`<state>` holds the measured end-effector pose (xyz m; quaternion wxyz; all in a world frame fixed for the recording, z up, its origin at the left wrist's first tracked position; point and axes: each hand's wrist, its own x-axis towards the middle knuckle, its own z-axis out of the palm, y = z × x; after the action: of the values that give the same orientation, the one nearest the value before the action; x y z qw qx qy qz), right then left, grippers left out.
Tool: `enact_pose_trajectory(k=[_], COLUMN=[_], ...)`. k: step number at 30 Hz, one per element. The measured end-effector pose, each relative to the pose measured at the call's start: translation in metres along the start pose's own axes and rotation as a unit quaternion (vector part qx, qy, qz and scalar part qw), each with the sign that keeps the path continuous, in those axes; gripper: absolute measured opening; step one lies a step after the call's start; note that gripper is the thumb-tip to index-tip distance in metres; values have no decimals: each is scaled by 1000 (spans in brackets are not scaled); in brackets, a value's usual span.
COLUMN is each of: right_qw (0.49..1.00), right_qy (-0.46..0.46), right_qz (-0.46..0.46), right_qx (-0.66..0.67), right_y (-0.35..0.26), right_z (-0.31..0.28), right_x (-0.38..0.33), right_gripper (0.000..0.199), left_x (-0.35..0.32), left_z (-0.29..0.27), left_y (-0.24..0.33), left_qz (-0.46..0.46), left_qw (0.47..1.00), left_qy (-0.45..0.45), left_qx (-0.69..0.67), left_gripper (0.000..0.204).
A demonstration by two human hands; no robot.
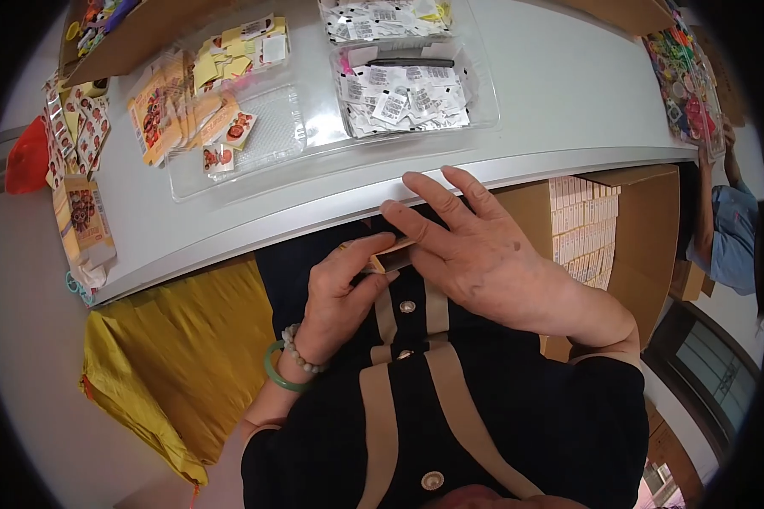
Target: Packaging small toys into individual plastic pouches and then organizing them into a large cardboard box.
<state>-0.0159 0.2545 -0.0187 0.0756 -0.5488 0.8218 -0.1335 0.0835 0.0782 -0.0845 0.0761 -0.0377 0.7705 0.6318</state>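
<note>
Close to my body, just below the table edge, my left hand (335, 293) pinches a small, thin cardboard box (390, 258) between its thumb and fingers. One end of the box faces up and stands open, with a dark inside. My right hand (497, 263) is over the box's right side, its fingers stretched out and spread. Its thumb side lies right by the box; whether it touches cannot be made out. Beyond the hands, a clear plastic tray (486, 125) holds many small white printed sachets (403, 97) and a black pen-like tool (410, 62).
Another clear tray (255, 182) at left holds yellow cards (229, 64), flattened orange boxes (157, 110) and stickers. A carton (645, 229) packed with small boxes stands at right, under the table edge. Yellow cloth (178, 356) hangs at left. A person in blue (733, 229) sits far right.
</note>
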Motion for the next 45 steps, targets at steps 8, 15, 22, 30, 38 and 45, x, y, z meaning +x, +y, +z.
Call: enact_pose_trajectory(k=[8,15,22,30,38,45], right_qw=[998,999,942,555,579,536], right_qy=[-49,21,119,93,4,51], right_qz=[15,25,111,296,300,357], right_qx=[-38,-3,292,772,758,763], right_y=[-7,-3,5,13,3,-6], right_z=[13,17,25,38,44,48], right_x=[0,-2,-5,-22,-6,10], right_gripper=[12,11,19,30,22,13], left_x=[2,0,0,-5,-7,-4], left_z=[0,3,1,1,-4,-18], left_y=[2,0,3,-1,-1,4], left_qz=[-11,-40,-50,-38,-75,-122], left_qw=[1000,999,991,985,965,913], left_qy=[2,10,29,45,-11,-19], left_qx=[21,-5,-124,-161,-249,-389], left_gripper=[33,35,35,37,37,29])
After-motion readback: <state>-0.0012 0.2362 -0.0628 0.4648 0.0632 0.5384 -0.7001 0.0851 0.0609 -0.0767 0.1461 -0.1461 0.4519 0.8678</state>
